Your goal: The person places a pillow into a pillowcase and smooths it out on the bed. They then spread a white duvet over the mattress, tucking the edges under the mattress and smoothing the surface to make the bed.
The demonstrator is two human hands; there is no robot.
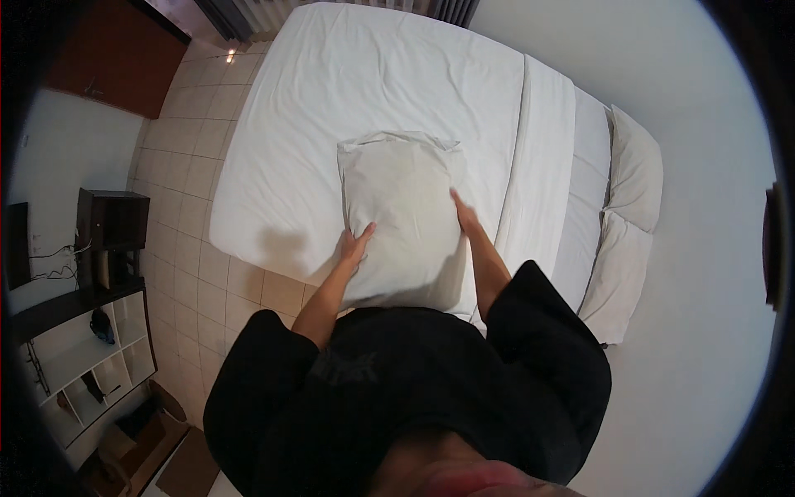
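A pillow in an off-white pillowcase (404, 217) is between my two hands, in front of my body, over the near part of the bed. Its far end shows the loose, folded hem of the case. My left hand (357, 246) holds the pillow's left side, thumb on top, the other fingers partly hidden at the edge. Along the right side lies my right hand (464, 214), pressed to the pillow's edge with its fingers pointing away from me; some of them are hidden. Beneath the pillow spreads a white sheet (306, 99) with soft wrinkles.
Two more pillows (636, 166) lie at the bed's right end by the wall. A folded white cover (542, 149) crosses the bed before them. Tiled floor (186, 178) runs along the left, with a dark cabinet (114, 219) and white-compartment shelf (91, 356) beyond.
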